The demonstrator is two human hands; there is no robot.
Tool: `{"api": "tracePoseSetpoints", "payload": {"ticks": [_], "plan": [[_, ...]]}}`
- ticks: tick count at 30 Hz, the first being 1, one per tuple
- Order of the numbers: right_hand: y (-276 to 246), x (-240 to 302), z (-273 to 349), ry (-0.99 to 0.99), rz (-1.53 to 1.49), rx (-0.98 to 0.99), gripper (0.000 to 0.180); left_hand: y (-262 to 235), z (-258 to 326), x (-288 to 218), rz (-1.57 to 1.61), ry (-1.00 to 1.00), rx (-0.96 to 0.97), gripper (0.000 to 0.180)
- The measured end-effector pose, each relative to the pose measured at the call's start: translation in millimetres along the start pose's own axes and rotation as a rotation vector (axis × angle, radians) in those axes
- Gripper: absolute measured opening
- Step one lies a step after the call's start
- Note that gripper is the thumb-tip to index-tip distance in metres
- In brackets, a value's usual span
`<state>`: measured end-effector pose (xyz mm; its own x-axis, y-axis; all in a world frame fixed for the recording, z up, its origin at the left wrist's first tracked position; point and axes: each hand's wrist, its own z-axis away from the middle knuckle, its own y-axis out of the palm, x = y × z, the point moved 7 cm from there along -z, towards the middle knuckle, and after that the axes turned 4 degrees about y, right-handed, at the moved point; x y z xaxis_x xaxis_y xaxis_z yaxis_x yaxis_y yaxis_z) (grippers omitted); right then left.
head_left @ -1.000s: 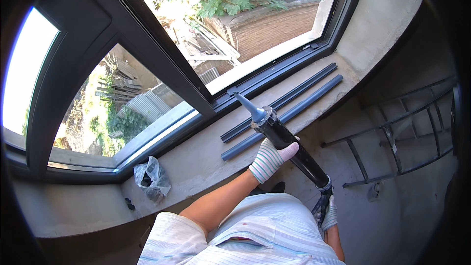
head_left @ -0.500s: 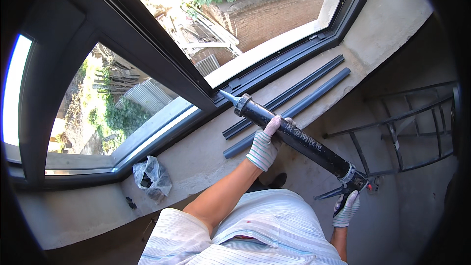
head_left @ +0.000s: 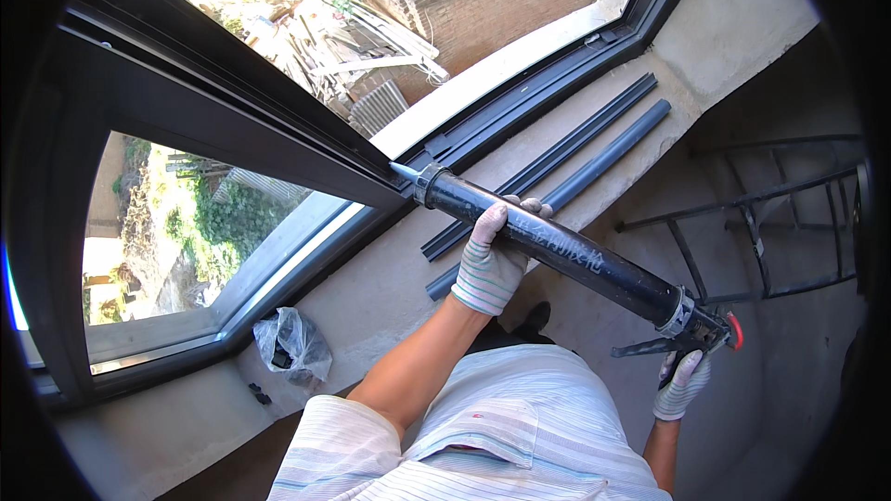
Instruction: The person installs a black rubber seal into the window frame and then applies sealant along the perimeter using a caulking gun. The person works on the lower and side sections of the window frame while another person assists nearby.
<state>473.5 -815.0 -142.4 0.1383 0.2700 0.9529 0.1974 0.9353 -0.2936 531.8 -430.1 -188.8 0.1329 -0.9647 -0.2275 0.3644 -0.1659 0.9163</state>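
Note:
A long black caulking gun [head_left: 566, 255] slants across my front, its pale nozzle up at the left, against or very near the dark window frame [head_left: 306, 153] where the upright meets the sill rail. My left hand [head_left: 495, 264], in a striped glove, wraps round the barrel from below. At the rear end my gloved right hand [head_left: 683, 385] is closed on the gun's handle, below a red hook-shaped part. The trigger lever sticks out to the left of that hand. Partly behind the barrel, two dark strips [head_left: 608, 150] lie on the sill.
On the sill [head_left: 353, 301] at the left rests a clear plastic bag [head_left: 292, 345] with dark pieces inside. A black metal ladder-like frame [head_left: 761, 232] stands at the right. Outside the window are a brick wall [head_left: 510, 5], greenery and piled boards.
The nozzle has shifted left and slightly up, closer to the frame corner. The gun's rear has swung right and my right hand moved with it. More of the red part shows.

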Motion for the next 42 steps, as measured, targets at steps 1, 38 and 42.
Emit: {"api": "tracePoseSetpoints", "payload": {"ticks": [1, 38, 42], "plan": [[-1.2, -1.8, -0.2, 0.012, 0.000, 0.005, 0.044, 0.7, 0.1, -1.3, -0.002, -0.003, -0.007, 0.031], [18.8, -33.9, -27.7, 0.512, -0.076, 0.133, 0.042, -22.7, -1.7, 4.5, -0.232, 0.128, -0.417, 0.046], [7.3, -57.2, -12.9, 0.563, -0.099, 0.135, 0.048, -19.4, 3.0, 14.1, -0.303, 0.091, -0.385, 0.042]]}}
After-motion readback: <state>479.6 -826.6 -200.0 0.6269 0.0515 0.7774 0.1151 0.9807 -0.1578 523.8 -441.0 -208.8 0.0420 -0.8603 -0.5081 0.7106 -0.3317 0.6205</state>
